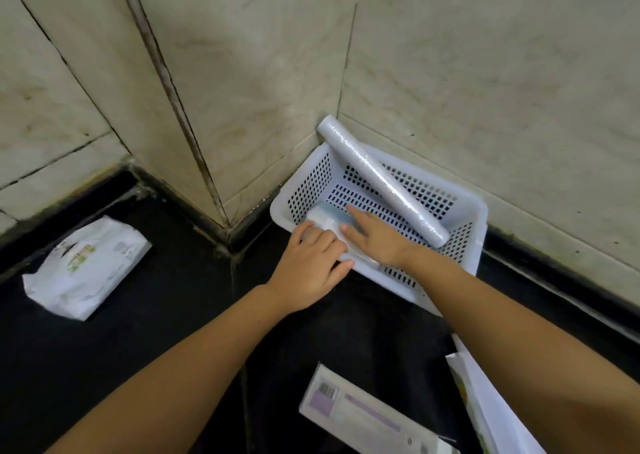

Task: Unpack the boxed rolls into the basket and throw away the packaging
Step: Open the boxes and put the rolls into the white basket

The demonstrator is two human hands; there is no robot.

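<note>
A clear-wrapped roll (382,181) lay slantwise in the white perforated basket (467,207), one end poking up over the far rim toward the wall corner, the other end down near the right wall of the basket. And at the near-left corner, a second, smaller white package (327,219) with a bluish edge was going in across the rim. Its shape was blurred, so whether it was a roll or a box I couldn't say.

The left hand (311,263) was curled over the near end of that package, fingers bent around it, thumb out along the basket's front rim. The right hand (375,237) lay flat and loose on top of it, fingers stretched forward into the basket, pressing rather than gripping.

The basket sat on a black countertop (138,332), tucked against the marble-tiled wall (485,72). Nearer the camera, a long flat carton (363,415) with a barcode lay on the counter, with white packaging (485,401) just beside it at the right edge. Well off to the left lay a white soft pack (86,266) with green print.
</note>
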